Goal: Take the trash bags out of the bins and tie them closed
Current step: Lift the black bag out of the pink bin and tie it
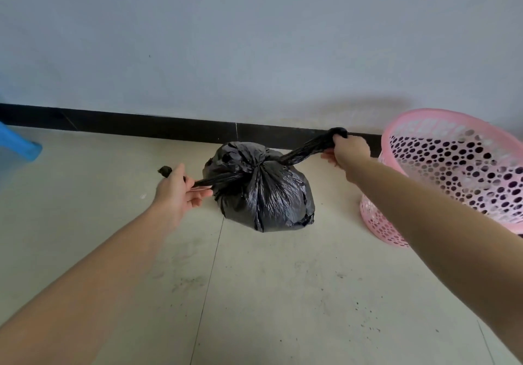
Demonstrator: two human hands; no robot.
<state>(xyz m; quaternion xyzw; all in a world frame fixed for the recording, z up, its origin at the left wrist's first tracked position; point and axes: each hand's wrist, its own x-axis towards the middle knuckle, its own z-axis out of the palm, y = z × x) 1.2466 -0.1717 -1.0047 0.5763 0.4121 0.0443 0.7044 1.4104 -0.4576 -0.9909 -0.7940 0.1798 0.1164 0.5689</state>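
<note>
A full black trash bag (263, 192) stands on the tiled floor near the wall, its top gathered into a knot at the middle. Two twisted ends stretch out from that knot. My left hand (178, 189) grips the left end, whose tip pokes out behind the hand. My right hand (349, 151) grips the right end, pulled up and to the right, taut. A pink perforated bin (441, 178) stands just right of the bag, tilted, with no bag seen inside; my right forearm crosses in front of it.
A black skirting board (141, 125) runs along the base of the grey wall behind the bag. A blue plastic object (17, 149) shows at the left edge. The pale floor tiles (283, 294) in front carry dust and dark specks.
</note>
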